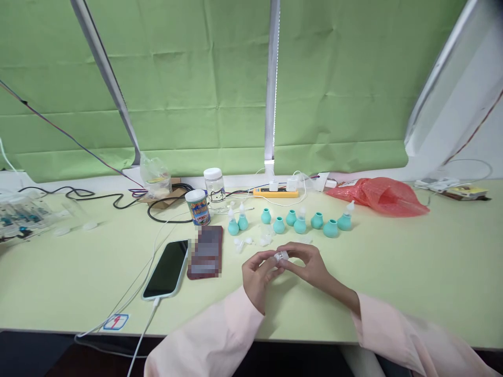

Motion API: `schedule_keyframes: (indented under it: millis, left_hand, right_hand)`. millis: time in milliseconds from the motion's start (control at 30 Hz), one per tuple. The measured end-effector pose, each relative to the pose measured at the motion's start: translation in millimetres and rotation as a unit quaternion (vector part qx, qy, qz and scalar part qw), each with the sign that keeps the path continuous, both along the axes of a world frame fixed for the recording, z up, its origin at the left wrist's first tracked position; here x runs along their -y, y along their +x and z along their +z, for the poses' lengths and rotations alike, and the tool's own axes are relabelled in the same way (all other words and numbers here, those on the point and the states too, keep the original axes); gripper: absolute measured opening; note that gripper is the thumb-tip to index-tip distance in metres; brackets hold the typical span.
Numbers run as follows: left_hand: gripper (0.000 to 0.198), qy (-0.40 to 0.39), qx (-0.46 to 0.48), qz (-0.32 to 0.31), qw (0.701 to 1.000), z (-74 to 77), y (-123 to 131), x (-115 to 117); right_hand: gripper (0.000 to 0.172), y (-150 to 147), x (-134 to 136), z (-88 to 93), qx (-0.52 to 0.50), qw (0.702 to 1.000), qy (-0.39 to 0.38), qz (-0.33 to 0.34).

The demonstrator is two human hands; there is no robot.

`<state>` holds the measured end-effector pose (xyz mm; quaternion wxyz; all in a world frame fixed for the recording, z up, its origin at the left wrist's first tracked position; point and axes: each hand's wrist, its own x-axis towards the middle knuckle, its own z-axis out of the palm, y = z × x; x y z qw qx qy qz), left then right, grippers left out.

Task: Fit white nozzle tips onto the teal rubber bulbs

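Note:
My left hand (259, 272) and my right hand (308, 263) meet over the table, fingertips closed around a small clear plastic nozzle piece (281, 256). Just beyond them lie loose clear and white plastic pieces (266, 239). Behind these stand several teal rubber bulbs. Some are bare, like the bulb (330, 229) on the right. Others carry a clear nozzle with a white tip, like the bulb (233, 226) at the left and the bulb (345, 222) at the far right.
Left of my hands lie a white-edged phone (167, 269) on a cable and a dark red phone (206, 254). A labelled can (198, 208) and a clear jar (215, 188) stand behind. Further back are an orange power strip (275, 193) and a red plastic bag (381, 196).

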<state>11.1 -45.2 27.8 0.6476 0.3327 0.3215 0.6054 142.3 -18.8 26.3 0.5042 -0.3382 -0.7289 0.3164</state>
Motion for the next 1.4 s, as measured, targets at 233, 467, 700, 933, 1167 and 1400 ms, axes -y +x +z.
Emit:
schedule_keyframes:
  millis: [233,467,700,933,1167,1400]
  left_hand:
    - [0.021,0.008,-0.032,-0.011,0.999,-5.1,-0.2,-1.8]
    - [0.023,0.011,-0.037,0.02,0.999,-4.7,1.8,-0.5]
    - [0.023,-0.016,-0.043,-0.027,0.999,-7.1,0.8,-1.6]
    - [0.022,-0.051,0.024,-0.09,0.994,-2.1,0.5,-1.9]
    - [0.017,-0.081,0.072,-0.111,0.988,-0.4,-1.6,-2.3]
    - [0.012,-0.077,0.09,-0.135,0.984,-2.2,-2.0,-2.8]
  right_hand:
    - [0.013,2.2,2.1,7.1,0.083,0.993,0.083,0.011]
    - [0.026,29.9,-14.3,19.6,0.154,0.962,0.193,-0.115]
    - [0.033,94.1,-57.3,16.7,0.336,0.815,0.1,-0.461]
    - [0.039,114.5,-70.5,3.4,0.482,0.767,-0.061,-0.418]
    - [0.031,125.9,-78.4,-5.3,0.489,0.768,-0.092,-0.402]
    - [0.026,123.6,-73.3,1.5,0.468,0.791,-0.057,-0.39]
